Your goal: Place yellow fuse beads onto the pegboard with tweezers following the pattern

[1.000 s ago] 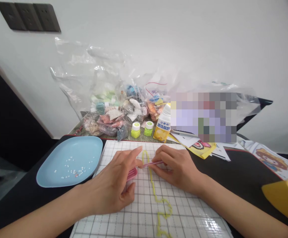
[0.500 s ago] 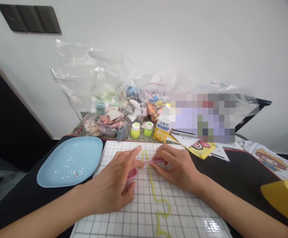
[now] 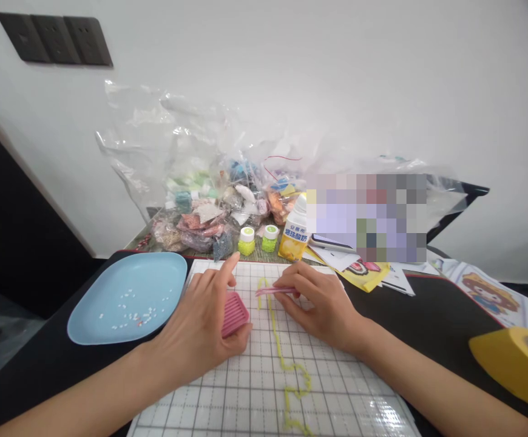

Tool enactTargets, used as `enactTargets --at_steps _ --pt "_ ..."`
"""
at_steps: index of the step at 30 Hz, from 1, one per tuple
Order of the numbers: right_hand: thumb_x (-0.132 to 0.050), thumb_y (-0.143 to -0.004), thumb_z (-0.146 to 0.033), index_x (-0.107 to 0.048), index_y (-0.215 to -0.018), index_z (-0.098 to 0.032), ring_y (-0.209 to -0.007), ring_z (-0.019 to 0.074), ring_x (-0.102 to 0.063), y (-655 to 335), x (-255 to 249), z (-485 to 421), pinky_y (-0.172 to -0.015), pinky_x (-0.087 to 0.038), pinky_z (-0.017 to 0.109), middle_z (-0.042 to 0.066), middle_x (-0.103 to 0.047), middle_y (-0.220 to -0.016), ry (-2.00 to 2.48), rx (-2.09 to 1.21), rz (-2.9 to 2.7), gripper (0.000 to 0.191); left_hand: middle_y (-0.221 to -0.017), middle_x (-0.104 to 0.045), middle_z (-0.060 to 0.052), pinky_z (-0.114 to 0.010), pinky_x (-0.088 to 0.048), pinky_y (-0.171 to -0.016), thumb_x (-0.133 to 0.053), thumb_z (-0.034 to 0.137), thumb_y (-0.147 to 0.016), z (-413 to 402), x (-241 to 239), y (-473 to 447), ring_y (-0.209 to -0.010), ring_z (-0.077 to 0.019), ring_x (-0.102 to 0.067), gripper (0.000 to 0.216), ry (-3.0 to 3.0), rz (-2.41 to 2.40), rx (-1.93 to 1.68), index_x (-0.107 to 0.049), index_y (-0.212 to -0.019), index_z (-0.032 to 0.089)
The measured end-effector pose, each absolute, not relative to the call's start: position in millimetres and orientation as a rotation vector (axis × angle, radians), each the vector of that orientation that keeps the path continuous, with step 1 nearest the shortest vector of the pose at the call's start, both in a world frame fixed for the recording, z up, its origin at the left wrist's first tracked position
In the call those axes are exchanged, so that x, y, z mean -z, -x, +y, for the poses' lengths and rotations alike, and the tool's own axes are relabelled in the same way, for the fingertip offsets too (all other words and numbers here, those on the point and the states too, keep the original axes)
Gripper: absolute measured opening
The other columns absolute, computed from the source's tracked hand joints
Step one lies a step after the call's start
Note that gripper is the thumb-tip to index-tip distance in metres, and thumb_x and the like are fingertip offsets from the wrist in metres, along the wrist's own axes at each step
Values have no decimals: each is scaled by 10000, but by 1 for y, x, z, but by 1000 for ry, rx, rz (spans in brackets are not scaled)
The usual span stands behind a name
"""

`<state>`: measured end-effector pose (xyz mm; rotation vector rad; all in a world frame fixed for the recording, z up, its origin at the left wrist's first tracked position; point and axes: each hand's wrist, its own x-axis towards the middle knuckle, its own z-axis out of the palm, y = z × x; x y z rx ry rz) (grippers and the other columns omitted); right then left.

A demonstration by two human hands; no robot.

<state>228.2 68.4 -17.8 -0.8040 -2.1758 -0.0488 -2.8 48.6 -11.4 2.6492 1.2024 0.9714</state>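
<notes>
A white gridded board [image 3: 264, 388] lies on the black table in front of me, with a crooked line of yellow-green beads [image 3: 282, 358] running down it. My right hand [image 3: 318, 303] pinches pink tweezers [image 3: 270, 291], whose tips reach the top of the bead line. My left hand [image 3: 203, 328] rests on the board's left part, fingers curled round a small pink ridged tray [image 3: 234, 314], index finger raised.
A light blue plate [image 3: 127, 297] with several small white beads sits left of the board. Behind stand two small green-bead jars [image 3: 258, 239], a yellow-labelled bottle [image 3: 295, 233] and clear bags of coloured beads [image 3: 209, 212]. Printed sheets [image 3: 491, 291] and a yellow tape roll [image 3: 514, 364] lie right.
My left hand drew back left from the tweezer tips, lifting its index finger and uncovering the pink tray. The right hand shifted the tweezers slightly up and left.
</notes>
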Motion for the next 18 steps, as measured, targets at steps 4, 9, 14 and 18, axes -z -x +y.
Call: enactTargets --at_steps 4,9,14,18 --pt "-514 -919 -202 -603 -983 -173 -668 112 -590 -229 17 69 -540 -477 222 47 -628 -861 806 49 -2196 113 -1034 -533 -82 -489 -461 -821 -601 140 -759 49 13 6 -911 -267 -514 922 -2585 1147 -949 -41 -1488 217" --pt "-536 -912 -215 -611 -949 -169 -642 103 -589 -227 16 67 -533 -474 219 37 -629 -845 785 36 -2189 96 -1057 -548 -64 -457 -476 -836 -615 109 -739 48 14 9 -911 -244 -546 991 -2518 981 -861 19 -1483 272" --pt "-531 -920 -244 -624 -904 -170 -625 100 -582 -222 13 61 -524 -464 216 32 -629 -813 776 -18 -2211 120 -1066 -556 -66 -441 -506 -812 -626 129 -704 49 17 10 -893 -237 -573 1044 -2500 886 -846 45 -1489 281" --pt "-510 -936 -255 -628 -927 -171 -647 110 -579 -219 11 56 -535 -462 227 39 -632 -825 768 -57 -2249 145 -1074 -556 -63 -436 -513 -824 -637 136 -672 49 17 10 -907 -237 -575 1071 -2487 830 -840 31 -1494 287"
